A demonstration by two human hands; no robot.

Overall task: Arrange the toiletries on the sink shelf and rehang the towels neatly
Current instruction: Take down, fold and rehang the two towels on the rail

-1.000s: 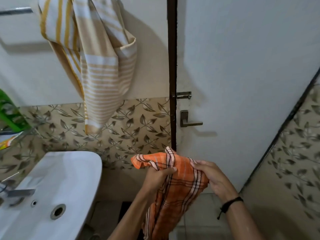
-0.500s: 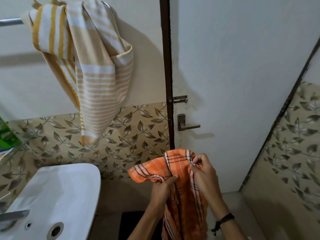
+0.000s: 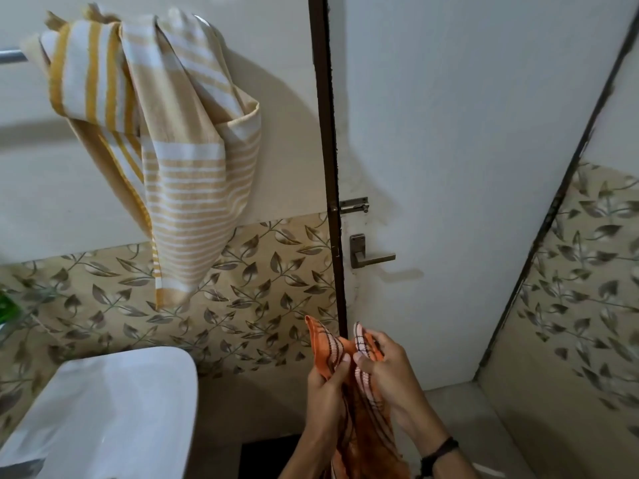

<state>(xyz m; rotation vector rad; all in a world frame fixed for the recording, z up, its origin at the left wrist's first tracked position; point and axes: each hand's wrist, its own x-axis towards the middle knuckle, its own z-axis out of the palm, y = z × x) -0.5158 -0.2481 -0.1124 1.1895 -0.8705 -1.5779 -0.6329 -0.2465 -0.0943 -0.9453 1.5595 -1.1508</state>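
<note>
– Where is the orange checked cloth towel (image 3: 361,430)?

– At the foot of the dark brown door frame (image 3: 328,167), held up in front of it. The left hand (image 3: 325,387) grips one bunched edge with thumb and curled fingers. The right hand (image 3: 389,373), just right of the frame line, pinches the neighbouring edge. The two hands nearly touch, and the rest of the cloth hangs down between the forearms. A black wristband (image 3: 440,450) sits on the right wrist.

– And the other towel?

– The yellow-and-white striped towel (image 3: 183,157) is left of the frame and high on the wall, draped in a crumpled bunch over the metal towel bar (image 3: 12,54). Its long end trails down onto the leaf-patterned wall tiles (image 3: 262,288).

– What else is around?

– The white ceramic sink (image 3: 124,406) is low, to the left of the frame, well apart from the hands. Something green (image 3: 6,307) shows at the far left edge, but I cannot tell what it is. Right of the frame is the white door (image 3: 449,133), with a metal sliding bolt (image 3: 354,205) above a metal lever handle (image 3: 367,255).

– Anything in the way?

– The striped towel covers the visible end of the bar nearest the frame.
</note>
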